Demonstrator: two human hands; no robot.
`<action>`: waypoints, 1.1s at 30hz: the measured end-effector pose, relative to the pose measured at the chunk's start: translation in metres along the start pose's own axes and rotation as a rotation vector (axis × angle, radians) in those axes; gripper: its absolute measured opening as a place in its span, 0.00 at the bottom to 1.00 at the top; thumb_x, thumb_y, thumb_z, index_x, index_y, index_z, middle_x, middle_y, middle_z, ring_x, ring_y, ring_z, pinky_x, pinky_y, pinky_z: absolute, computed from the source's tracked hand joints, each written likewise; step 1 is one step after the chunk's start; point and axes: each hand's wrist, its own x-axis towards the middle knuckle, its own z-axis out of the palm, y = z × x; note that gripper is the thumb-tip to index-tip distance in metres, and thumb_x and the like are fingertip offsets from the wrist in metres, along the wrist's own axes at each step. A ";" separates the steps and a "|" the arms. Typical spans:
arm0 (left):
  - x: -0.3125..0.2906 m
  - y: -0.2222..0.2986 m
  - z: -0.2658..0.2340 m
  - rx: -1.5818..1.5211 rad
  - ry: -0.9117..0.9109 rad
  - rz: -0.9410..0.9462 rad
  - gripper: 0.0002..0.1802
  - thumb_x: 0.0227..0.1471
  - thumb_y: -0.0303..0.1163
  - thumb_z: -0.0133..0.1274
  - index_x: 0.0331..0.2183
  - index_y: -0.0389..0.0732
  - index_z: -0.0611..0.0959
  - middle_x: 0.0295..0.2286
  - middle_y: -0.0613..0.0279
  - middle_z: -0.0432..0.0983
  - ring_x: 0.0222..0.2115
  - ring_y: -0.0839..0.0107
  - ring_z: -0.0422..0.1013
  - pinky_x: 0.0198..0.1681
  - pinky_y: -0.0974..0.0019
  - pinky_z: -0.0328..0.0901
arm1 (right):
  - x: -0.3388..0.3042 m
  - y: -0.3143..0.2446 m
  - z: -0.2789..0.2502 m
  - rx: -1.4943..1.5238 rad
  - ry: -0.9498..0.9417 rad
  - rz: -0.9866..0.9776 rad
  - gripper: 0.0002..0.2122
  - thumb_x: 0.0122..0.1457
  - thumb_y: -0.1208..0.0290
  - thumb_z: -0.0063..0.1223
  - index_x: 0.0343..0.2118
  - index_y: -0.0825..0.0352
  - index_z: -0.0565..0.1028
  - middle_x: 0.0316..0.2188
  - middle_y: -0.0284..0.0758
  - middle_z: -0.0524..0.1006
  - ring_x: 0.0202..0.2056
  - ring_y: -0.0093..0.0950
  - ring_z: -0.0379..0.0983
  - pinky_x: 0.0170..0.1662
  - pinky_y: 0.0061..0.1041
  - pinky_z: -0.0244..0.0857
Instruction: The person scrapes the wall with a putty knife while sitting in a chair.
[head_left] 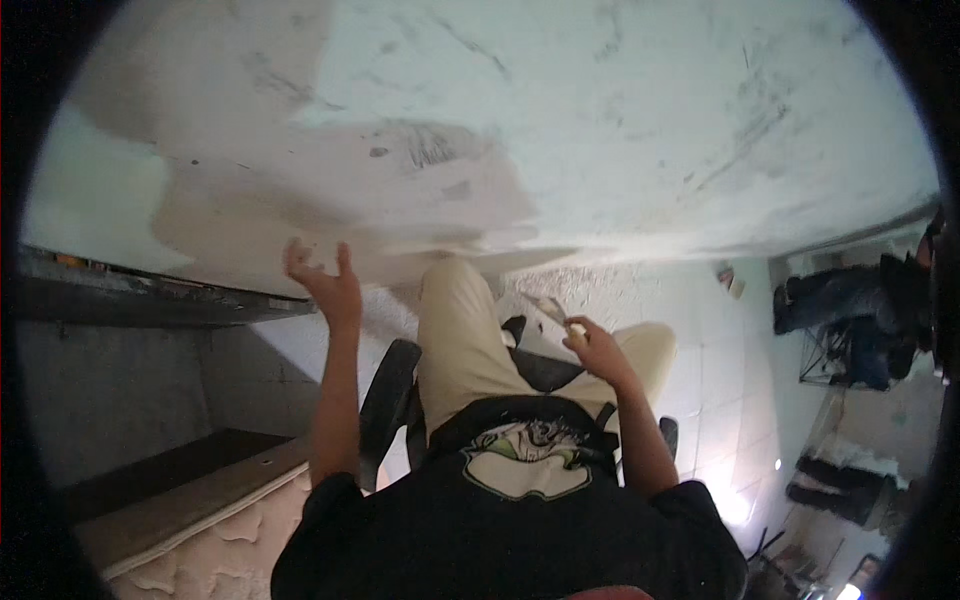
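In front of me a pale wall bears a large greyish-beige patch with dark scuffs. My left hand is raised close to the lower part of this patch. Its fingers are spread and curved, and nothing shows in them; whether the fingertips touch the wall I cannot tell. Over my lap, my right hand is closed round the light-coloured handle of a putty knife. The blade points up and left toward the wall, apart from it.
I sit on a chair with a dark armrest. White bits litter the floor by the wall's foot. A dark ledge runs along the left, above a mattress. Dark clothes are at the right.
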 end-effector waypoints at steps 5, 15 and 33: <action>0.069 0.032 0.017 -0.074 0.285 0.439 0.40 0.54 0.43 0.48 0.57 0.33 0.48 0.58 0.41 0.37 0.60 0.48 0.34 0.60 0.45 0.34 | -0.017 -0.061 -0.023 0.298 -0.150 0.048 0.20 0.53 0.69 0.53 0.51 0.59 0.68 0.22 0.33 0.71 0.18 0.20 0.64 0.21 0.19 0.58; 0.087 0.030 0.068 0.117 0.502 0.539 0.41 0.56 0.55 0.30 0.60 0.37 0.43 0.60 0.43 0.27 0.61 0.46 0.23 0.56 0.38 0.18 | 0.027 -0.056 0.016 0.081 -0.081 -0.062 0.19 0.57 0.63 0.46 0.46 0.71 0.67 0.26 0.49 0.74 0.21 0.35 0.72 0.26 0.33 0.64; 0.048 0.030 0.023 -0.008 0.129 0.466 0.39 0.51 0.47 0.50 0.57 0.39 0.54 0.57 0.44 0.39 0.59 0.48 0.34 0.58 0.42 0.36 | 0.022 -0.053 0.051 0.363 -0.416 0.062 0.20 0.60 0.60 0.44 0.51 0.69 0.65 0.21 0.31 0.69 0.19 0.19 0.64 0.19 0.19 0.61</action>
